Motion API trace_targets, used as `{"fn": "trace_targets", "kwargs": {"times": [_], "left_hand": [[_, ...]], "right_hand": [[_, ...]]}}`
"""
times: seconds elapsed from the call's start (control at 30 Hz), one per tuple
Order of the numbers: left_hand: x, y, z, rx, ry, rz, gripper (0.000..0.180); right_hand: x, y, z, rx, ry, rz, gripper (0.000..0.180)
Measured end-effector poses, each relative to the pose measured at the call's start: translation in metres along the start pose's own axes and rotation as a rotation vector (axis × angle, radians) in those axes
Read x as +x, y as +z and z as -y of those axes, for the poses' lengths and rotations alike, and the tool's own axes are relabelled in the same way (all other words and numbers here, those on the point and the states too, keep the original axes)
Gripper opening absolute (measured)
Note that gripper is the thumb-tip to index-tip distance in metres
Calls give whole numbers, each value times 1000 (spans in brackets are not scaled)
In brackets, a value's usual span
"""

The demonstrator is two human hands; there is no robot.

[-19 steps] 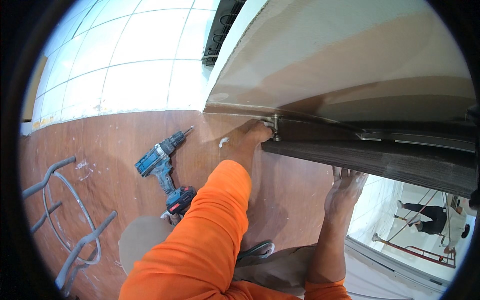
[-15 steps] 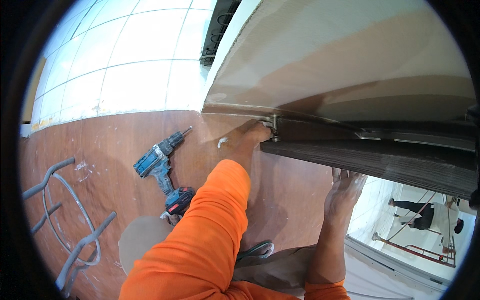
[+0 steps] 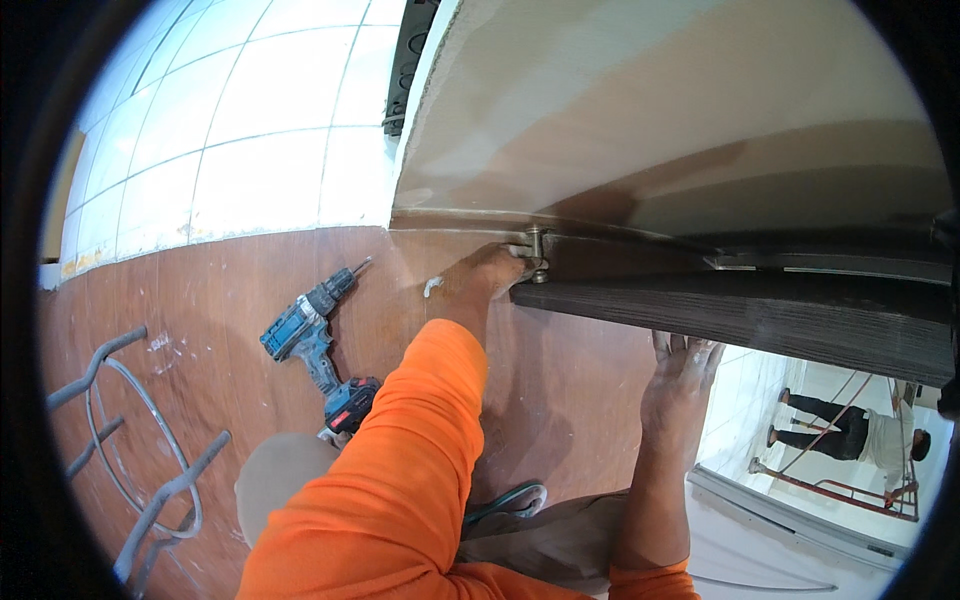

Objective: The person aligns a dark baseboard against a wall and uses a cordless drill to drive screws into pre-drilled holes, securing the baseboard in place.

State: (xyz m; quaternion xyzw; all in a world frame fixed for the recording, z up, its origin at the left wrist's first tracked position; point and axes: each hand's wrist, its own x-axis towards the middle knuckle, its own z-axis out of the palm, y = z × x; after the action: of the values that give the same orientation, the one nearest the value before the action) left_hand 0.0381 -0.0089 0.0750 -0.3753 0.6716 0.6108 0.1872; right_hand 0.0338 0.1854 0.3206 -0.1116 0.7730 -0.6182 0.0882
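The left hand [image 3: 498,268] is touching the metal fitting [image 3: 537,242] at the dark panel [image 3: 740,310], the right hand [image 3: 682,382] is meeting its lower edge, both grips too hidden to tell, with the fitting seemingly sitting in place, any remaining fastening unclear.

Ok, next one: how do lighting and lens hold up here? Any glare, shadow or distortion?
Head view: glare washes out the white tiles at upper left; head view: tile lines bend under the fisheye; head view: broad darker bands cross the beige panel; head view: the dark board hides the right hand's fingertips.
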Motion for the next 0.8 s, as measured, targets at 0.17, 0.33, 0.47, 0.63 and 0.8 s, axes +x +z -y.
{"fn": "trace_targets", "kwargs": {"times": [0.17,0.33,0.47,0.63,0.8], "left_hand": [[-7,5,2,-190,108,-29,47],[3,20,6,-372,162,-82,49],[18,17,10,-8,85,-143,51],[32,18,10,-133,34,-142,50],[22,19,14,-258,78,-55,47]], "right_hand": [[0,2,2,-43,-31,39,78],[3,2,-1,22,-2,-22,86],[9,5,-2,-5,27,-15,90],[10,8,-1,-76,4,-19,94],[8,6,-1,-57,-22,-4,92]]}}
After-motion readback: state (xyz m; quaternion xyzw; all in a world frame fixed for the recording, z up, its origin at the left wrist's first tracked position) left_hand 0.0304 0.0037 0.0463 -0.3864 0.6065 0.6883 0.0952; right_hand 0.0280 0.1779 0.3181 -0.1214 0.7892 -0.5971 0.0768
